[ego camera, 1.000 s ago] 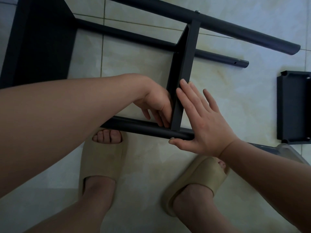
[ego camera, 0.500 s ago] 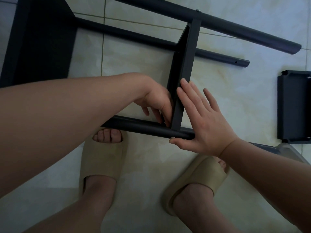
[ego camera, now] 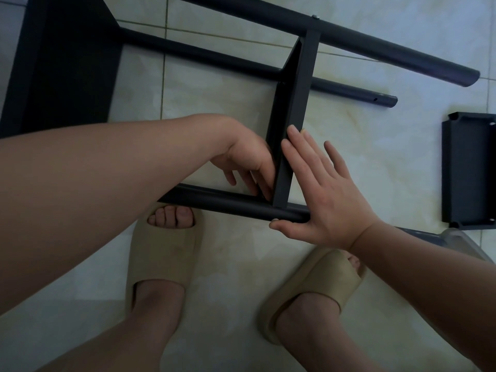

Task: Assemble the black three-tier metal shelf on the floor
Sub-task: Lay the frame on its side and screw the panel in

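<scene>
Shelf (ego camera: 375,48) on its side on floor (ego camera: 214,103), middle tier (ego camera: 298,103) standing between both hands. Right hand (ego camera: 322,189) flat, fingers straight against the tier's right face, thumb on near pole (ego camera: 214,202). Left hand (ego camera: 249,162) has its fingers curled into the tier-pole corner; cannot tell if it pinches anything.

Dim, cool, even light with no glare. The pale floor (ego camera: 362,162) is brightest toward its top-right corner and greyer, softly shadowed, at its bottom-left corner. The black panel (ego camera: 67,63) loses all detail. The forearm (ego camera: 94,197) nearest the lens looks oversized and slightly soft.
</scene>
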A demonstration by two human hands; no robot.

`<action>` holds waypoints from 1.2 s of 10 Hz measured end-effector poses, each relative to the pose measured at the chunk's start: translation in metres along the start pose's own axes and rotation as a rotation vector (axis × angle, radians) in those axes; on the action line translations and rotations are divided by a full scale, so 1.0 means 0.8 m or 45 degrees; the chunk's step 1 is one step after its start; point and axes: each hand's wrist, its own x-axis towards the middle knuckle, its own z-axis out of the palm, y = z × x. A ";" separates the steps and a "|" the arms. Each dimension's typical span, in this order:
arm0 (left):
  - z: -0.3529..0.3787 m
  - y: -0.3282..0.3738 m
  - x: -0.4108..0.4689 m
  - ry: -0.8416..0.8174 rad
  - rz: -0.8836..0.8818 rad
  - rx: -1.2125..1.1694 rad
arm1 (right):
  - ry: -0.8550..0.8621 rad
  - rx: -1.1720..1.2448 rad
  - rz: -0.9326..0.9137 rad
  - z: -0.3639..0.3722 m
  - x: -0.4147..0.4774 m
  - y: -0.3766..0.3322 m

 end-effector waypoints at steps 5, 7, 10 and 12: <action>0.004 0.002 0.004 -0.010 0.014 -0.018 | 0.004 0.010 0.001 0.000 0.000 0.000; 0.003 0.001 0.000 0.072 0.009 -0.060 | -0.008 0.008 0.003 -0.001 0.000 -0.001; 0.007 0.003 0.004 0.004 -0.034 -0.007 | 0.003 0.009 -0.003 0.000 0.000 -0.001; 0.006 0.002 0.003 -0.029 -0.011 -0.042 | 0.011 0.004 -0.004 0.000 0.000 0.000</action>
